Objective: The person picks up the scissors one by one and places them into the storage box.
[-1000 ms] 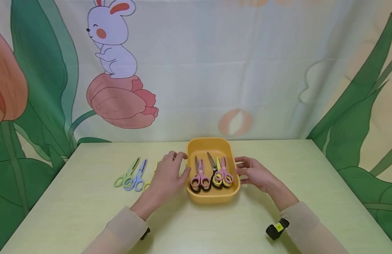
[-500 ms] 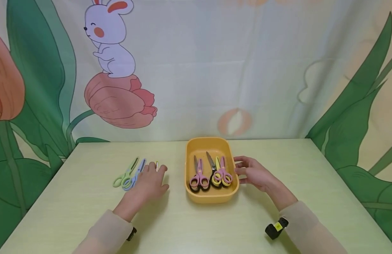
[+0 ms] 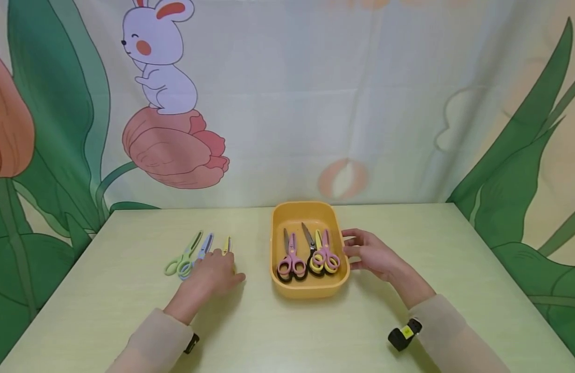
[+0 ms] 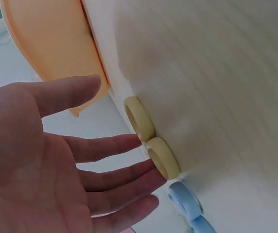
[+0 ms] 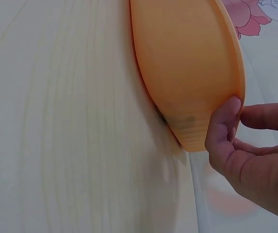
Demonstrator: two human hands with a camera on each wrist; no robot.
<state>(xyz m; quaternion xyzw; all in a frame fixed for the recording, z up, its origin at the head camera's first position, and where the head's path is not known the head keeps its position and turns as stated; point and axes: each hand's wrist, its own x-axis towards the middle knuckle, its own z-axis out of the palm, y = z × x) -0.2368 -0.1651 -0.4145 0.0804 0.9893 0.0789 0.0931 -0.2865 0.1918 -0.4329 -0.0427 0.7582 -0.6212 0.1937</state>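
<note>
Yellow scissors [image 3: 227,244] lie on the table, and my left hand [image 3: 214,272] reaches over their handles. In the left wrist view its extended fingertips touch the two yellow finger loops [image 4: 164,158], with the thumb apart from them. Blue scissors [image 3: 205,245] and green scissors [image 3: 185,256] lie just left of that hand. My right hand [image 3: 372,254] rests against the right outer side of a yellow-orange basket [image 3: 311,293]. Its thumb and fingertips touch the wall near the rim in the right wrist view. Inside the basket lie several scissors, including pink ones [image 3: 292,259].
The pale wooden table [image 3: 269,336] ends at a printed curtain [image 3: 278,129] behind the basket. Bare tabletop separates the left hand from the basket. Each wrist wears a small black camera, the right one [image 3: 404,334] with a yellow label.
My left hand has moved left, away from the basket's left side, and lowered onto the yellow scissors. The right hand has stayed at the basket.
</note>
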